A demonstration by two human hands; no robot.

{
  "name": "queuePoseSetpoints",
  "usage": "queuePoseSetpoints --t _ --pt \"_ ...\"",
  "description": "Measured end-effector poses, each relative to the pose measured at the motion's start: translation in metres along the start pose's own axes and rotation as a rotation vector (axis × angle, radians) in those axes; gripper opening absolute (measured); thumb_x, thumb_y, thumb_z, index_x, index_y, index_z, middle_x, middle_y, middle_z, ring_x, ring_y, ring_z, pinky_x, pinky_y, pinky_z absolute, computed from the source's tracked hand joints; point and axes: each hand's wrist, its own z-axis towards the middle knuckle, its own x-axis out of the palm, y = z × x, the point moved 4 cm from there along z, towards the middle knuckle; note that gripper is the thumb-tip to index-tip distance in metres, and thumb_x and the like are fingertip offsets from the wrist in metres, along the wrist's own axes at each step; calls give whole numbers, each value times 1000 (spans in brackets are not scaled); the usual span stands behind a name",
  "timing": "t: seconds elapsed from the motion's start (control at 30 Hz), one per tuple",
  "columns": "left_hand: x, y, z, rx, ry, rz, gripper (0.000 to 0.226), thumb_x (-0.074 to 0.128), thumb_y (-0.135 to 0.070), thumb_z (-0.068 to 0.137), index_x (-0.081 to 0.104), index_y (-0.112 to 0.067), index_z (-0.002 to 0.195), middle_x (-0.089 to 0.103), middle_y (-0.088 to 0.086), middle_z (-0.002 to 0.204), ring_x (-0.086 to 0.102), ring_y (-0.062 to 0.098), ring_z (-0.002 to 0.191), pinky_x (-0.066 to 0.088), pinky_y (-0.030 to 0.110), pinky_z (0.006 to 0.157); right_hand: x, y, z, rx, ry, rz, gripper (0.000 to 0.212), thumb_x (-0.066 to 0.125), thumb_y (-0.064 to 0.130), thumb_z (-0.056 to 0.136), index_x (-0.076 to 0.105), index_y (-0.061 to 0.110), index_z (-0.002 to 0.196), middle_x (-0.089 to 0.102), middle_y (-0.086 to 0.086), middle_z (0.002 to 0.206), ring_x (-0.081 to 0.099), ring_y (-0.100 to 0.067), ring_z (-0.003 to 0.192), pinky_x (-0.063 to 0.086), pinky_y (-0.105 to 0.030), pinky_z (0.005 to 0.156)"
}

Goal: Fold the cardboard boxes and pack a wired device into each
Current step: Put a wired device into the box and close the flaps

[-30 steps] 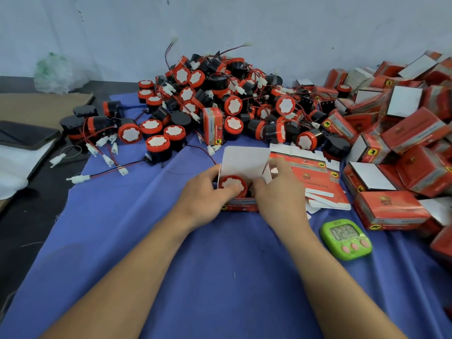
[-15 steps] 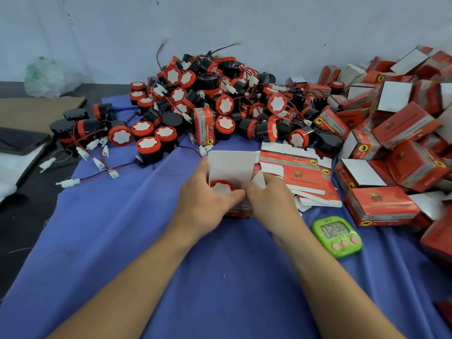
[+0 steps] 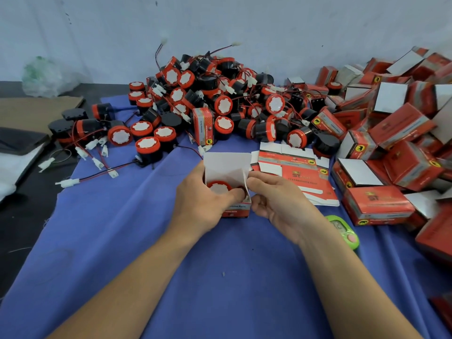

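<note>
An open box (image 3: 227, 167) stands on the blue cloth (image 3: 220, 277) near the middle of the scene, its white lid flap upright at the far side. Inside it sits a wired device (image 3: 218, 187), red rim and white face up. The left hand (image 3: 203, 204) grasps the box's left wall, its thumb curled over the near edge and pressing into the box beside the device. The right hand (image 3: 276, 201) has its fingers curled, forefinger and thumb pinching the box's right side flap. Flat box blanks (image 3: 293, 167) lie just right of the box. A heap of loose devices (image 3: 220, 101) lies far behind, folded boxes (image 3: 396, 143) are piled at the right, and a green timer (image 3: 347, 233) lies by the right wrist.
</note>
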Motion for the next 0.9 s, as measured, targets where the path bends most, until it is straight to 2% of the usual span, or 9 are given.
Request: queuePoseSetpoints --t 0.1,0.17,0.23,0.33,0.4,0.47,0.7,0.8,0.9 --pt "2 2 -1 16 52 -43 50 91 -41 68 63 -43 109 73 -25 99 67 -6 92 56 14 71 2 1 -1 -91 10 -165 19 61 11 99 77 20 95 57 1 62 46 -9 53 36 -25 55" --pt "1 2 0 8 154 -92 51 84 -24 72 66 -36 119 75 -15 107 71 6 100 61 33 86 3 2 -1 -121 1 -222 19 61 10 99 77 19 104 59 0 62 46 -9 53 37 -22 49" --pt "-3 1 2 -18 326 -262 53 68 -14 71 69 -24 124 77 -1 114 72 21 106 61 39 88 4 3 -1 -135 -12 -232 22 62 8 99 77 21 109 68 2 68 48 -8 53 40 -19 48" --pt "-15 3 5 -99 461 -517 53 48 -17 76 73 -13 123 75 14 123 72 27 107 60 36 86 5 5 -1 -141 -55 -227 25 64 7 97 77 28 102 79 6 85 62 -11 65 54 -26 58" --pt "-19 5 9 -128 494 -539 52 43 -16 86 69 -10 130 72 15 129 68 30 117 55 43 100 6 4 -1 -153 -90 -236 27 66 5 96 77 30 98 80 6 92 72 -14 78 60 -36 72" --pt "-19 7 12 -114 493 -472 41 46 -3 100 66 -11 135 72 11 131 67 30 124 51 46 108 7 3 0 -173 -93 -227 30 66 2 94 77 29 98 80 6 94 76 -14 84 60 -34 73" --pt "-13 10 13 -67 396 -347 44 61 11 94 71 -17 127 77 0 120 73 20 111 61 32 91 9 4 -2 -150 233 -341 39 66 9 96 68 30 128 76 13 114 70 -4 104 57 -19 86" --pt "-13 10 15 -88 411 -386 45 62 12 92 72 -18 124 78 1 118 74 20 109 61 28 85 7 3 -1 -120 176 -270 38 67 6 95 71 28 126 77 11 111 70 1 91 50 -11 66" --pt "-13 10 16 -99 415 -426 45 63 14 90 76 -18 119 79 4 115 75 21 106 61 27 81 10 1 1 -152 143 -132 42 67 -6 88 76 25 116 78 3 109 73 -6 92 53 -14 66"
